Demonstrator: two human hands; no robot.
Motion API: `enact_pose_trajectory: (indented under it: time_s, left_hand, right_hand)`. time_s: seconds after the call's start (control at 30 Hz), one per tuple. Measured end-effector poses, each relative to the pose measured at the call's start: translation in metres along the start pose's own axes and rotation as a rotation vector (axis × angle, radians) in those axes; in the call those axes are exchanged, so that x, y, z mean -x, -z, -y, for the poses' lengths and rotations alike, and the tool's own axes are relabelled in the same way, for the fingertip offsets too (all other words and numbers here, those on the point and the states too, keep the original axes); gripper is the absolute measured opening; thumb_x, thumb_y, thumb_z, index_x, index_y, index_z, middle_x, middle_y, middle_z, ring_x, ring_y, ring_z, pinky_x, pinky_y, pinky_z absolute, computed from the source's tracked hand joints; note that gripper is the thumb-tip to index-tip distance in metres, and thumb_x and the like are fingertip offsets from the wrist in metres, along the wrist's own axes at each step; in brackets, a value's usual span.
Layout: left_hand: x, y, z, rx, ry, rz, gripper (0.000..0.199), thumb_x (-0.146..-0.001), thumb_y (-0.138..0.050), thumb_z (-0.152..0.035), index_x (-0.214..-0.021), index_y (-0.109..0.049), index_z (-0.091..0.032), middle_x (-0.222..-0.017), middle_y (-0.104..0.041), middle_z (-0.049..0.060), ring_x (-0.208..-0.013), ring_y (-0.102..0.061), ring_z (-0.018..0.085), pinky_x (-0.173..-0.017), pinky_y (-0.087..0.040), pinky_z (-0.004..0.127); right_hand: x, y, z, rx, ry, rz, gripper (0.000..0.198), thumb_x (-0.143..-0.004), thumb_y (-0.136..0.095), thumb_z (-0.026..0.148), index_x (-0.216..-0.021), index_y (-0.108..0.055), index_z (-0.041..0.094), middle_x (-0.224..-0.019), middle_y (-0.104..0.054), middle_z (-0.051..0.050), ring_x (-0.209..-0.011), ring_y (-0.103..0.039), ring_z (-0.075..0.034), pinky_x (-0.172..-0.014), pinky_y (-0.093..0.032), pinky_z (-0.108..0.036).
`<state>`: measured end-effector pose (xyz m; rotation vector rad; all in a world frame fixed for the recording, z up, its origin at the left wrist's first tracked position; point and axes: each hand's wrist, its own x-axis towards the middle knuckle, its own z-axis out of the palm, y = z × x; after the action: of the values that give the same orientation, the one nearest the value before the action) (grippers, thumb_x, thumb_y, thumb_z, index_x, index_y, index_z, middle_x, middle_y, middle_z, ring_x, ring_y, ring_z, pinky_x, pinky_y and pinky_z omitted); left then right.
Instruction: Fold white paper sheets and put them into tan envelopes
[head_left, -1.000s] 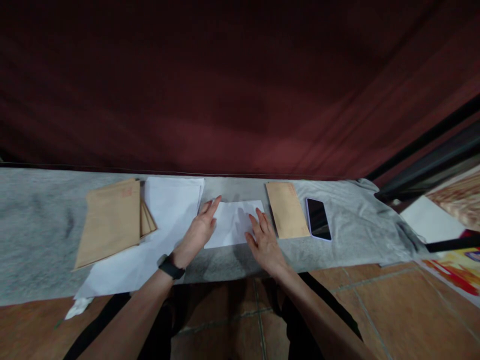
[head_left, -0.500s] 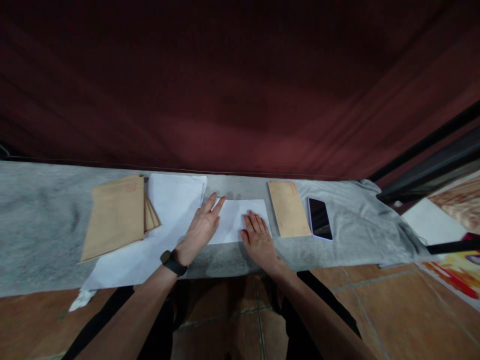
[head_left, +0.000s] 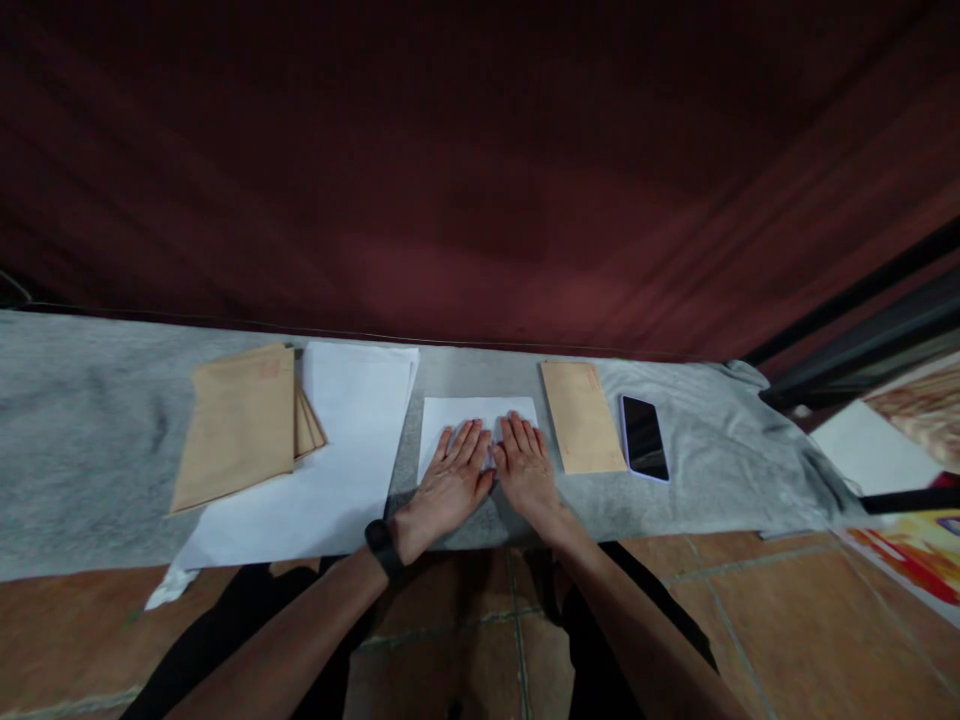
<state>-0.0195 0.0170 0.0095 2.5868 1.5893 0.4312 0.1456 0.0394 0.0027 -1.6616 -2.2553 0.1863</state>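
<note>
A folded sheet of white paper [head_left: 480, 408] lies flat in front of me on the grey cloth. Both palms rest on it, side by side. My left hand [head_left: 454, 478] has its fingers stretched out over the paper's left and middle part, with a dark watch on the wrist. Close beside it, my right hand [head_left: 525, 468] lies flat with fingers extended over the paper's right part. The paper's near edge is mostly hidden under the hands. Just to the right is a brown envelope [head_left: 583, 418], apart from the right hand.
Several brown envelopes [head_left: 238, 425] lie on larger white sheets [head_left: 352, 430] at the left. A phone [head_left: 643, 438] with a dark screen is right of the single envelope. Grey cloth [head_left: 720, 450] covers the narrow surface; a dark red curtain [head_left: 450, 250] hangs behind it.
My left hand has moved right and toward me, from the paper's left edge down flat onto it beside my right hand. The right hand stays flat on the paper.
</note>
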Motion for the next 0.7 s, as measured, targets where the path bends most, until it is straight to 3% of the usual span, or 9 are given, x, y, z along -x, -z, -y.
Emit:
enact_pose_trajectory:
  time_s: [0.27,0.43,0.7]
  left_hand:
    - [0.003,0.007,0.012,0.038,-0.047,0.044,0.061,-0.1,-0.044,-0.044,-0.151,-0.037,-0.011,-0.162,-0.032,0.02,-0.153,-0.023,0.029,-0.124,-0.022,0.052]
    - [0.005,0.007,0.013,0.058,-0.05,0.029,0.061,-0.101,-0.043,-0.044,-0.153,-0.034,-0.013,-0.163,-0.032,0.018,-0.154,-0.022,0.028,-0.125,-0.021,0.052]
    - [0.007,0.009,0.012,0.035,-0.068,0.026,0.06,-0.102,-0.039,-0.046,-0.152,-0.035,-0.012,-0.162,-0.033,0.019,-0.154,-0.023,0.028,-0.125,-0.02,0.052]
  right_hand:
    - [-0.003,0.006,-0.013,-0.099,-0.06,-0.105,0.054,-0.099,-0.043,0.021,-0.151,-0.041,0.007,-0.162,-0.032,-0.021,-0.148,-0.034,-0.028,-0.115,-0.038,-0.047]
    - [-0.007,0.013,-0.016,-0.15,-0.099,-0.138,0.053,-0.093,-0.047,0.017,-0.146,-0.05,0.015,-0.158,-0.039,-0.018,-0.142,-0.042,-0.03,-0.111,-0.041,-0.051]
    - [-0.002,0.024,-0.015,-0.049,-0.142,-0.038,0.046,-0.094,-0.047,0.017,-0.138,-0.058,0.017,-0.15,-0.05,-0.015,-0.131,-0.05,-0.031,-0.104,-0.045,-0.049]
